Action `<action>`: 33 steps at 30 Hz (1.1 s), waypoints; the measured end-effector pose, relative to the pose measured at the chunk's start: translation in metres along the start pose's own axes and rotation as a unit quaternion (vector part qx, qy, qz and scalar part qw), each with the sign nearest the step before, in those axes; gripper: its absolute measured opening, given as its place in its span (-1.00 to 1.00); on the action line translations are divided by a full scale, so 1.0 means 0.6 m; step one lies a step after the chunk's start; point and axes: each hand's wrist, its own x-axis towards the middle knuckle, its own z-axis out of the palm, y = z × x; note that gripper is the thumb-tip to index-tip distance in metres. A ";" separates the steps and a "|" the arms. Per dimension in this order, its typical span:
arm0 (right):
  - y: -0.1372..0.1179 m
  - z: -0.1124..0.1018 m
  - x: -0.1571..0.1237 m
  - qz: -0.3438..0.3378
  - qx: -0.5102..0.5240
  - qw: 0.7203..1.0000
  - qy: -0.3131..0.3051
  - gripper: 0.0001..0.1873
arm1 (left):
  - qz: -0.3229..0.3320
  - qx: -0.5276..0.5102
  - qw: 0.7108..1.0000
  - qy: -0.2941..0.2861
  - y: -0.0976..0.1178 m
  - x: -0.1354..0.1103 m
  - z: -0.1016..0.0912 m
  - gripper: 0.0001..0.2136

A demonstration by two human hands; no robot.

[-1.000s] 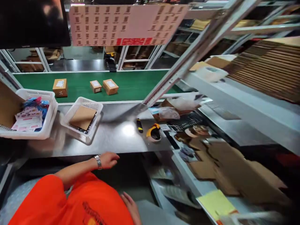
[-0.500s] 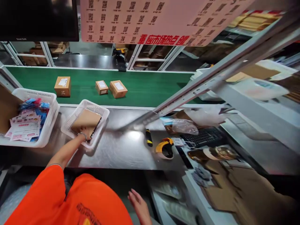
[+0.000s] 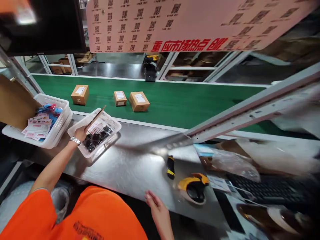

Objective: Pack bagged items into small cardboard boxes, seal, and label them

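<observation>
My left hand (image 3: 80,132) grips a brown cardboard sheet (image 3: 95,117) and tilts it up out of a white perforated basket (image 3: 113,124) on the steel table. Under the sheet lie a printed slip and several small black items (image 3: 96,138). My right hand (image 3: 155,206) rests with its fingers stretched out at the near edge of the steel table (image 3: 140,163), holding nothing. A yellow and black tape dispenser (image 3: 194,186) and a black and yellow cutter (image 3: 170,166) lie just beyond it.
A second white basket (image 3: 58,125) with leaflets and blue packets stands at the left. Three small cardboard boxes (image 3: 139,101) sit on the green conveyor belt (image 3: 190,103). A keyboard (image 3: 272,188), plastic bags and tape rolls lie at the right. A slanted metal bar (image 3: 250,106) crosses overhead.
My left hand reached into the white basket, took hold of the cardboard sheet and lifted its edge, uncovering the black items. My right hand rose to the table edge.
</observation>
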 end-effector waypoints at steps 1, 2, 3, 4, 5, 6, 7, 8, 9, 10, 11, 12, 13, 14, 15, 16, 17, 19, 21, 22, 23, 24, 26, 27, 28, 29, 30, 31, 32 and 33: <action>-0.023 -0.005 0.020 -0.022 -0.003 1.000 -0.006 -0.26 | 0.007 -0.007 1.000 0.008 0.017 -0.023 -0.006 -0.66; -0.046 -0.009 0.039 -0.045 -0.004 0.999 -0.013 -0.21 | 0.021 -0.022 1.000 0.009 0.037 -0.049 -0.009 -0.65; -0.071 -0.013 0.055 -0.074 -0.003 0.997 -0.021 -0.15 | 0.042 -0.043 0.998 0.004 0.061 -0.077 -0.007 -0.63; -0.095 -0.017 0.069 -0.110 0.002 0.994 -0.027 -0.07 | 0.069 -0.070 0.995 -0.009 0.087 -0.105 -0.002 -0.61; -0.118 -0.021 0.081 -0.149 0.012 0.988 -0.033 0.01 | 0.098 -0.102 0.990 -0.031 0.114 -0.132 0.009 -0.60; -0.139 -0.024 0.090 -0.189 0.022 0.981 -0.041 0.08 | 0.125 -0.134 0.981 -0.060 0.141 -0.158 0.023 -0.60; -0.156 -0.026 0.098 -0.228 0.032 0.972 -0.052 0.12 | 0.148 -0.162 0.971 -0.094 0.167 -0.182 0.041 -0.61; -0.169 -0.026 0.104 -0.260 0.038 0.963 -0.066 0.11 | 0.164 -0.182 0.961 -0.125 0.191 -0.202 0.063 -0.63; -0.177 -0.026 0.110 -0.283 0.040 0.955 -0.077 0.08 | 0.176 -0.198 0.952 -0.151 0.211 -0.219 0.087 -0.66; -0.181 -0.023 0.116 -0.293 0.038 0.952 -0.082 0.03 | 0.185 -0.207 0.945 -0.175 0.228 -0.232 0.112 -0.70; -0.179 -0.020 0.121 -0.290 0.032 0.953 -0.080 -0.02 | 0.190 -0.210 0.939 -0.193 0.240 -0.242 0.136 -0.74; -0.173 -0.016 0.127 -0.275 0.027 0.959 -0.071 -0.06 | 0.187 -0.208 0.938 -0.206 0.248 -0.249 0.160 -0.77; -0.163 -0.011 0.133 -0.250 0.025 0.966 -0.057 -0.10 | 0.176 -0.201 0.939 -0.215 0.253 -0.254 0.180 -0.80; -0.151 -0.005 0.139 -0.220 0.024 0.974 -0.046 -0.12 | 0.157 -0.194 0.944 -0.216 0.254 -0.257 0.198 -0.83; -0.137 0.000 0.145 -0.194 0.026 0.980 -0.042 -0.15 | 0.132 -0.187 0.950 -0.212 0.252 -0.260 0.212 -0.85; -0.124 0.005 0.149 -0.175 0.028 0.983 -0.044 -0.17 | 0.104 -0.183 0.957 -0.201 0.249 -0.261 0.222 -0.85; -0.111 0.010 0.152 -0.167 0.031 0.985 -0.044 -0.18 | 0.074 -0.181 0.963 -0.184 0.245 -0.263 0.230 -0.79; -0.092 0.019 0.154 -0.164 0.034 0.985 -0.037 -0.18 | 0.019 -0.184 0.971 -0.151 0.236 -0.265 0.239 -0.54; -0.084 0.024 0.152 -0.169 0.025 0.985 -0.032 -0.16 | -0.026 -0.206 0.968 -0.142 0.230 -0.264 0.247 -0.35; -0.082 0.026 0.151 -0.172 0.019 0.984 -0.033 -0.14 | -0.044 -0.228 0.961 -0.153 0.229 -0.261 0.251 -0.33; -0.083 0.026 0.151 -0.175 0.013 0.984 -0.038 -0.13 | -0.061 -0.255 0.950 -0.169 0.228 -0.256 0.256 -0.34; -0.084 0.025 0.152 -0.180 0.008 0.983 -0.043 -0.12 | -0.075 -0.283 0.939 -0.182 0.228 -0.249 0.260 -0.36; -0.089 0.020 0.155 -0.186 0.001 0.981 -0.047 -0.11 | -0.091 -0.328 0.922 -0.185 0.232 -0.230 0.268 -0.42; -0.093 0.018 0.155 -0.187 -0.001 0.981 -0.049 -0.11 | -0.094 -0.340 0.920 -0.172 0.236 -0.219 0.270 -0.44; -0.099 0.017 0.154 -0.188 -0.004 0.980 -0.058 -0.10 | -0.095 -0.347 0.920 -0.156 0.241 -0.207 0.271 -0.45; -0.104 0.018 0.150 -0.192 -0.006 0.979 -0.072 -0.10 | -0.091 -0.350 0.921 -0.145 0.247 -0.196 0.271 -0.46; -0.111 0.021 0.143 -0.199 -0.008 0.976 -0.092 -0.08 | -0.083 -0.352 0.922 -0.138 0.255 -0.185 0.269 -0.48; -0.118 0.026 0.135 -0.210 -0.010 0.971 -0.114 -0.06 | -0.073 -0.349 0.924 -0.134 0.263 -0.174 0.267 -0.49; -0.126 0.033 0.125 -0.221 -0.013 0.966 -0.133 -0.04 | -0.061 -0.340 0.929 -0.132 0.273 -0.165 0.265 -0.51; -0.133 0.041 0.116 -0.233 -0.015 0.962 -0.145 -0.01 | -0.046 -0.326 0.935 -0.131 0.282 -0.157 0.263 -0.53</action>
